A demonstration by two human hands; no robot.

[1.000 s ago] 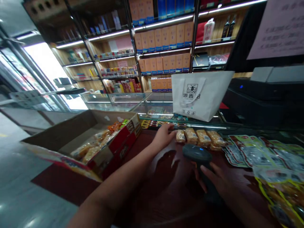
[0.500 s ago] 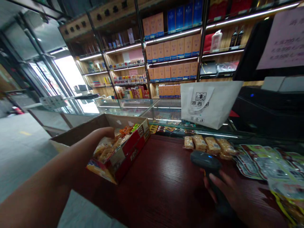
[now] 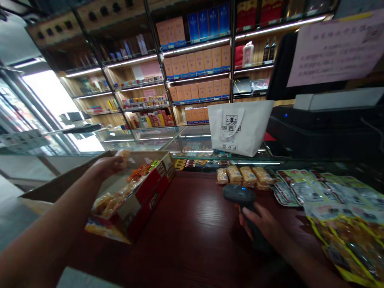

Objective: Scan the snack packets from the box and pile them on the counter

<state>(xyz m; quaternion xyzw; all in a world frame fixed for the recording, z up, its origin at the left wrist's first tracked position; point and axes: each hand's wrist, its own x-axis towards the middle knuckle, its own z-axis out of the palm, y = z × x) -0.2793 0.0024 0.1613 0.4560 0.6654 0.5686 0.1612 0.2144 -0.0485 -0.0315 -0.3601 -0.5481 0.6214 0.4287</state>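
Note:
My left hand [image 3: 107, 166] is closed on a small wrapped snack [image 3: 123, 157], raised just over the open cardboard box [image 3: 145, 200]. Inside that box lie clear-wrapped snacks [image 3: 109, 202] and orange packets [image 3: 141, 171]. Over the dark red tabletop [image 3: 192, 224], my right hand [image 3: 261, 222] grips a barcode scanner [image 3: 240, 196], its head pointing left and a small blue light lit on top. Just beyond the scanner several wrapped biscuit packs [image 3: 240, 176] sit in a row.
Silvery and yellow-edged snack pouches [image 3: 333, 200] cover the table's right side. A white paper bag [image 3: 243, 128] stands on the glass counter [image 3: 192, 138]. At the right are a monitor with a pink sheet [image 3: 330, 52] and a black machine [image 3: 324, 132]. Stocked shelves line the back.
My left hand has come up out of the box with a wrapped snack in its fingers. My right hand still holds the scanner. The whole view has swung to the right.

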